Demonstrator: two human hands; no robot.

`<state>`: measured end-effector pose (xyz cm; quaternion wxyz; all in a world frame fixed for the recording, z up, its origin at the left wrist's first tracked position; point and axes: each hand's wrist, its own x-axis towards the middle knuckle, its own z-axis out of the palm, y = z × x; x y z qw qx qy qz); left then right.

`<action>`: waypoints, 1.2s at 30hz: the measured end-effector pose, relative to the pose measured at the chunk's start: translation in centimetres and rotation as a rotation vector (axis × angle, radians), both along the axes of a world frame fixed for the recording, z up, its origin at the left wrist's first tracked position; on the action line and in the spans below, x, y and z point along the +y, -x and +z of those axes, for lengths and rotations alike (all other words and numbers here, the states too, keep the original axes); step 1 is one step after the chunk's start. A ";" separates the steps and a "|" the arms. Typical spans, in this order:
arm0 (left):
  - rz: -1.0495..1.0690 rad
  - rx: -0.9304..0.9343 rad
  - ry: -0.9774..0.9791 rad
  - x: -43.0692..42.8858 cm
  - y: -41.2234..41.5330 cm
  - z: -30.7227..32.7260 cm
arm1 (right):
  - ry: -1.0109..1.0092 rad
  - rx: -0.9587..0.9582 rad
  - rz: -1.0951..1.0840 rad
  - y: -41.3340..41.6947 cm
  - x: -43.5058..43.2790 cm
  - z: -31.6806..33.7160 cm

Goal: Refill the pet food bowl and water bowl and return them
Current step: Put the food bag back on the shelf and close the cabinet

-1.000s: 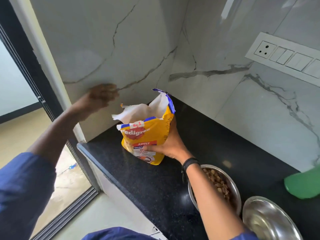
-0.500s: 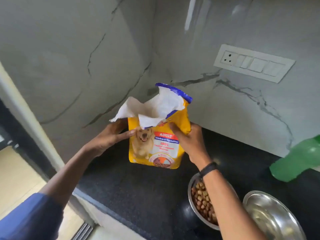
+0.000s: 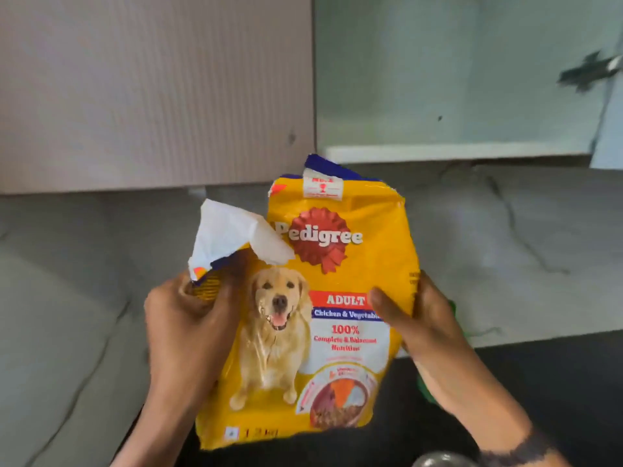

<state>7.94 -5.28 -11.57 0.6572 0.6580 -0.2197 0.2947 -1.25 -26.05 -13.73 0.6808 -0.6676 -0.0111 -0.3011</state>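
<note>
Only a blurred steel rim of one bowl (image 3: 441, 461) is seen, cut off at the bottom edge. The bag (image 3: 323, 315) is held upright above the dark desk (image 3: 556, 382): its torn left corner is clenched in the left hand (image 3: 188, 335), its right side clasped by the right hand (image 3: 421, 321).

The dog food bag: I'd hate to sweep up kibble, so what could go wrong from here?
1. The dog food bag is held up off the black counter with its torn top flap loose; tipping it could spill kibble.
2. The left hand pinches only the torn corner, so it may rip further.
3. The right hand grips one edge; the glossy bag could slip.
</note>
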 end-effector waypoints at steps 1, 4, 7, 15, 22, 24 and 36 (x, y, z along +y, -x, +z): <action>0.002 -0.038 0.019 -1.2 0.5 1.7 | 0.017 -0.002 0.025 0.9 -0.8 0.1; -0.018 -0.084 0.082 -4.7 2.7 5.9 | 0.139 -0.049 0.102 3.1 -2.6 0.9; -0.100 -0.178 0.102 -8.4 3.9 9.4 | 0.148 -0.170 0.040 4.4 -4.8 3.6; -0.375 -0.287 0.084 -18.2 4.0 19.0 | 0.116 -0.355 -0.197 6.2 -13.1 12.2; -0.369 -0.254 0.035 -24.3 -2.9 22.4 | 0.115 -0.398 -0.371 3.4 -18.8 18.3; -0.270 -0.186 -0.241 -25.5 -6.6 21.4 | 0.121 -0.354 -0.400 1.9 -20.4 19.4; -0.485 -0.010 -0.496 -26.7 -8.6 20.6 | 0.269 -0.165 -0.347 -5.9 -24.9 22.9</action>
